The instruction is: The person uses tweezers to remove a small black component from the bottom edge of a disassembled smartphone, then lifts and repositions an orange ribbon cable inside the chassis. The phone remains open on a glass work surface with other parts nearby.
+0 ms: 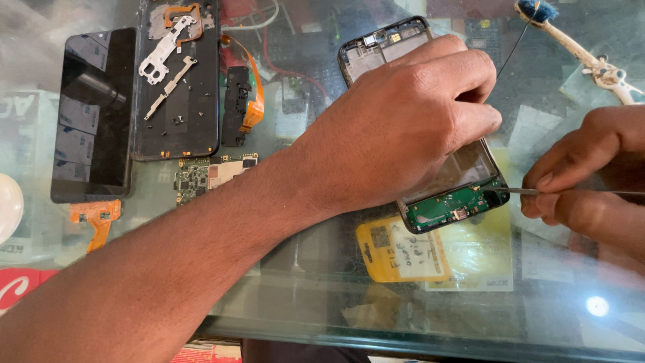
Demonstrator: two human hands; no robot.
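Observation:
My left hand (403, 121) lies over an opened phone frame (376, 47) on a glass counter and presses it down. The frame's lower end shows a small green circuit board (450, 207). My right hand (591, 175) pinches thin metal tweezers (521, 191), whose tip touches the right edge of that green board. Much of the phone frame is hidden under my left hand.
At the left lie a dark phone screen (94, 114), a black back cover (178, 87) with metal brackets on it, an orange flex cable (97, 218), a black part with orange ribbon (238, 104) and a main board (201, 175). A brush (578, 47) rests top right. The counter edge (403, 339) runs near me.

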